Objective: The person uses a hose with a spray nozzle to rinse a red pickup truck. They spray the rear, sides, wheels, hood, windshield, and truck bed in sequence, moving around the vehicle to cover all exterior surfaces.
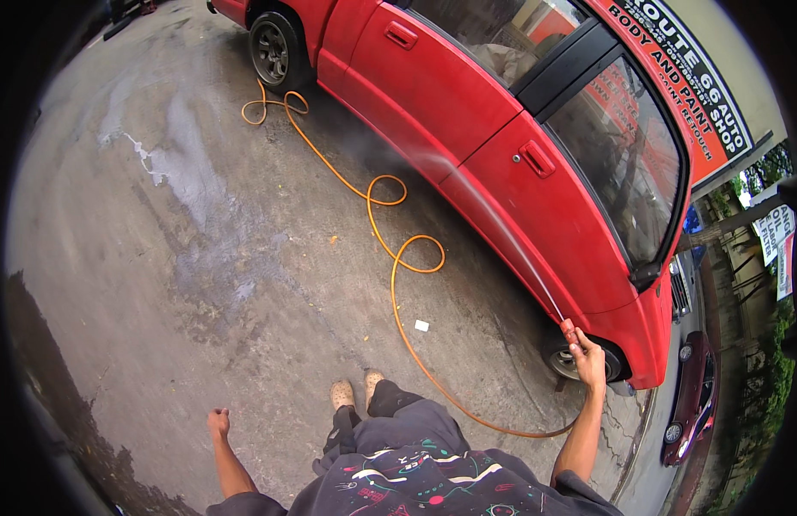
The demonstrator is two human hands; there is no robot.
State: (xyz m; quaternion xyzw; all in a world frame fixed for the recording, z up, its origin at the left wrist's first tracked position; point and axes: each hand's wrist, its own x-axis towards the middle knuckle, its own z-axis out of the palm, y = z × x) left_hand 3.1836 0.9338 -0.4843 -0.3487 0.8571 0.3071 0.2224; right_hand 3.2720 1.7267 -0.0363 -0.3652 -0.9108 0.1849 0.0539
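Note:
My right hand (pixel 589 359) is closed around a red spray nozzle (pixel 569 331). From its tip a thin white jet (pixel 510 236) shoots away and spreads into mist along the lower doors of a red car (pixel 441 95). An orange hose (pixel 398 318) lies in loops on the ground and curves up behind my right forearm; its join to the nozzle is hidden. Off to the left, away from the car, my left hand (pixel 218 420) hangs with its fingers curled and nothing visible in it.
Wet patches (pixel 192 172) darken the concrete on the left. A small white scrap (pixel 421 326) lies beside the hose. The car's wheels (pixel 276 50) stand on the ground close to the hose. Beyond it are a signboard (pixel 704 95), a maroon car (pixel 693 396) and greenery.

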